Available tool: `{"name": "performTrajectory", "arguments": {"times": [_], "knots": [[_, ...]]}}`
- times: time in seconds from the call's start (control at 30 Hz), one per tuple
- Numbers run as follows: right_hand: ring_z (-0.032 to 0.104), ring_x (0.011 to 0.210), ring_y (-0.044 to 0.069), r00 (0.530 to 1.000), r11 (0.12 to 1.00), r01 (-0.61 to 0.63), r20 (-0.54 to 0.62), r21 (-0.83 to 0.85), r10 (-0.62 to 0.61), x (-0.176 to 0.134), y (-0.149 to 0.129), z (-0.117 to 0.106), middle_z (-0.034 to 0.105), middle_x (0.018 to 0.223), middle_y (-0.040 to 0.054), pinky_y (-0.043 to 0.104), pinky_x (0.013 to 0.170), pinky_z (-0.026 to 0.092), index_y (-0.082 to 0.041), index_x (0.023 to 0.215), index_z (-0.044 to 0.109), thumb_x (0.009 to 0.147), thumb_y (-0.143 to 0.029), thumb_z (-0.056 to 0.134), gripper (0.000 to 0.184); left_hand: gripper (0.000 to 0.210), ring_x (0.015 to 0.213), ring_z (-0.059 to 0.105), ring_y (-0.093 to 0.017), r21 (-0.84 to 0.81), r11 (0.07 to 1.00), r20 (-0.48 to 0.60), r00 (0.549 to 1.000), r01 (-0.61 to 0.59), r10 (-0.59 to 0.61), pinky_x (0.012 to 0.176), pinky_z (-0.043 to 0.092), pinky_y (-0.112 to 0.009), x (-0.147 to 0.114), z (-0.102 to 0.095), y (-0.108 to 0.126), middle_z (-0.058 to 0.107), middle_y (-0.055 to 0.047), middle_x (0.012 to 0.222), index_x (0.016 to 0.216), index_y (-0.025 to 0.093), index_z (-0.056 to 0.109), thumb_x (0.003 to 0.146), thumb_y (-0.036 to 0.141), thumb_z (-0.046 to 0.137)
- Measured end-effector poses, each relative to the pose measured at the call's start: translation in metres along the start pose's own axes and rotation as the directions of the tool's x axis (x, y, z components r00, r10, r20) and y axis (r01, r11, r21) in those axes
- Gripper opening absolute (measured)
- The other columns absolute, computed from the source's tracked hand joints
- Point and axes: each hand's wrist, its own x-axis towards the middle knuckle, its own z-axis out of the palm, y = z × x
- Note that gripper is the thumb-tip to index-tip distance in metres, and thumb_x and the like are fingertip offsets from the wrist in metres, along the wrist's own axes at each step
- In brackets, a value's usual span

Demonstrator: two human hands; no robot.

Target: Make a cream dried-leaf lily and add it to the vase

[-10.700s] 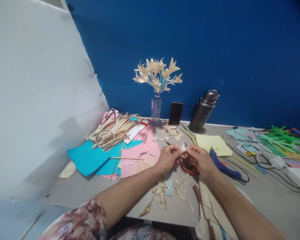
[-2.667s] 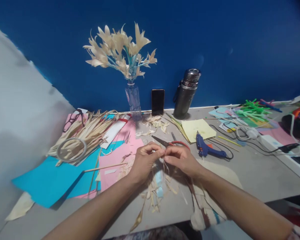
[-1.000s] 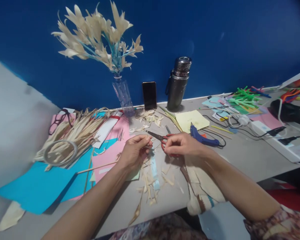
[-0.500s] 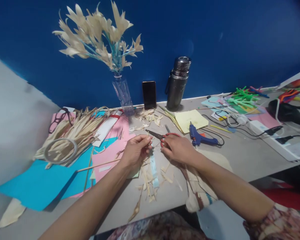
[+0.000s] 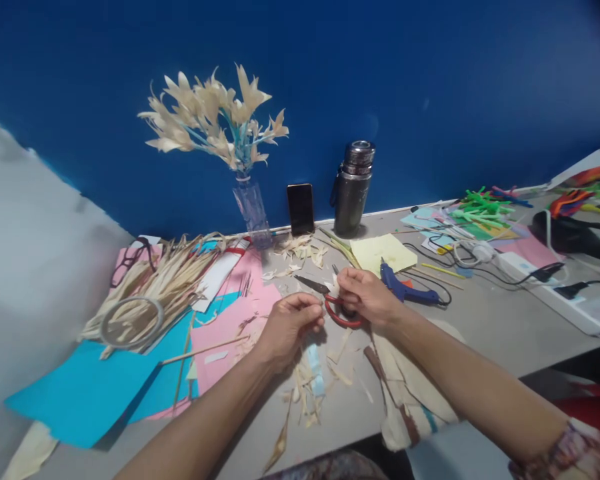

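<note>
My left hand (image 5: pixel 293 328) is over the middle of the table with thumb and fingertips pinched together. Whatever is between them is too small to make out. Just right of it, my right hand (image 5: pixel 367 295) is also closed in a pinch; a pale bit, possibly husk, shows by its fingertips. Scissors with red handles (image 5: pixel 344 321) lie beneath my right hand, blades parted and pointing away to the left. Cream husk scraps (image 5: pixel 303 390) and a light blue strip (image 5: pixel 315 370) are scattered below my hands.
Husk flowers (image 5: pixel 215 110) stand in a clear bottle (image 5: pixel 253 210), beside a phone (image 5: pixel 300 208) and a steel flask (image 5: pixel 354 193). A blue glue gun (image 5: pixel 407 288) lies to the right, near a power strip (image 5: pixel 555 293). Husk strips (image 5: pixel 165 280), a tape ring (image 5: pixel 131 322) and blue paper (image 5: pixel 80 383) occupy the left.
My right hand has come off the scissors' handles and lifted into a pinch. The scissors now rest on the table. My view has tilted up slightly.
</note>
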Motion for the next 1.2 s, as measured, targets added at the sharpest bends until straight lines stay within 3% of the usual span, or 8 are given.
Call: {"name": "performTrajectory", "arguments": {"times": [0.1, 0.23, 0.43, 0.57, 0.7, 0.83, 1.0, 1.2], "knots": [[0.022, 0.043, 0.005, 1.0, 0.996, 0.001, 0.023, 0.094, -0.003, -0.001, 0.008, 0.006, 0.035, 0.049, -0.0107, 0.019, 0.043, 0.016, -0.02, 0.071, 0.049, 0.076, -0.051, 0.08, 0.044, 0.025, 0.061, 0.061, -0.012, -0.025, 1.0, 0.025, 1.0, 0.006, -0.005, 0.054, 0.048, -0.022, -0.002, 0.002, -0.004, 0.067, -0.003, 0.073, 0.072, 0.014, 0.068, 0.064, 0.027, 0.088], [0.021, 0.04, 0.004, 0.999, 0.992, -0.007, 0.038, 0.128, 0.002, -0.003, 0.016, 0.013, 0.034, 0.048, -0.0116, 0.019, 0.04, 0.016, -0.02, 0.073, 0.05, 0.078, -0.05, 0.079, 0.042, 0.026, 0.066, 0.065, -0.015, -0.026, 1.0, -0.03, 1.0, 0.0, -0.001, 0.058, 0.052, -0.026, -0.002, 0.004, -0.006, 0.071, -0.005, 0.084, 0.073, 0.015, 0.067, 0.064, 0.027, 0.088], [0.028, 0.036, 0.005, 0.999, 0.998, -0.031, -0.026, 0.054, 0.032, -0.007, 0.017, 0.02, 0.035, 0.044, -0.0116, 0.018, 0.036, 0.02, -0.02, 0.075, 0.053, 0.076, -0.054, 0.078, 0.042, 0.026, 0.064, 0.066, -0.015, -0.046, 0.999, -0.045, 0.999, -0.029, 0.026, 0.06, 0.052, -0.025, 0.002, 0.007, -0.007, 0.071, -0.006, 0.071, 0.074, 0.014, 0.066, 0.064, 0.025, 0.087], [0.028, 0.038, 0.005, 0.999, 0.999, -0.032, 0.016, 0.022, 0.032, -0.009, 0.014, 0.019, 0.041, 0.046, -0.0098, 0.018, 0.038, 0.019, -0.019, 0.076, 0.056, 0.076, -0.054, 0.077, 0.041, 0.026, 0.062, 0.064, -0.014, -0.047, 0.998, -0.073, 0.997, -0.042, 0.038, 0.061, 0.051, -0.024, 0.004, 0.007, -0.007, 0.07, -0.005, 0.068, 0.075, 0.014, 0.066, 0.063, 0.024, 0.086], [0.03, 0.04, 0.005, 0.998, 0.997, -0.033, 0.058, -0.071, 0.037, -0.011, 0.012, 0.018, 0.049, 0.05, -0.0065, 0.019, 0.04, 0.018, -0.018, 0.075, 0.058, 0.077, -0.051, 0.076, 0.038, 0.018, 0.059, 0.06, -0.013, 0.114, 0.986, -0.103, 0.986, -0.118, 0.129, 0.059, 0.049, -0.025, 0.001, 0.006, -0.004, 0.069, -0.004, 0.067, 0.075, 0.014, 0.068, 0.069, 0.025, 0.082], [0.033, 0.041, 0.005, 0.999, 0.984, -0.038, 0.028, -0.174, 0.043, -0.013, 0.008, 0.021, 0.048, 0.048, -0.0068, 0.019, 0.041, 0.02, -0.018, 0.071, 0.056, 0.074, -0.046, 0.078, 0.036, 0.009, 0.062, 0.059, -0.012, 0.278, 0.932, -0.08, 0.962, -0.232, 0.263, 0.064, 0.049, -0.024, -0.003, 0.007, -0.001, 0.067, -0.002, 0.065, 0.073, 0.015, 0.072, 0.071, 0.02, 0.079], [0.032, 0.04, 0.006, 1.0, 0.981, -0.009, -0.029, -0.193, 0.003, -0.014, 0.008, 0.02, 0.049, 0.048, -0.0071, 0.019, 0.04, 0.02, -0.018, 0.073, 0.058, 0.078, -0.041, 0.073, 0.028, 0.013, 0.056, 0.057, -0.012, 0.205, 0.959, -0.13, 0.965, -0.197, 0.226, 0.056, 0.048, -0.024, -0.005, 0.009, 0.0, 0.065, -0.001, 0.061, 0.073, 0.016, 0.071, 0.069, 0.023, 0.081], [0.031, 0.039, 0.006, 0.999, 0.987, 0.038, -0.013, -0.159, -0.041, -0.012, 0.012, 0.017, 0.047, 0.047, -0.0073, 0.02, 0.039, 0.021, -0.019, 0.075, 0.059, 0.081, -0.039, 0.072, 0.025, 0.02, 0.057, 0.059, -0.011, 0.188, 0.964, -0.139, 0.966, -0.189, 0.216, 0.057, 0.048, -0.023, -0.006, 0.011, 0.004, 0.067, -0.001, 0.066, 0.081, 0.015, 0.069, 0.066, 0.018, 0.082]]}}
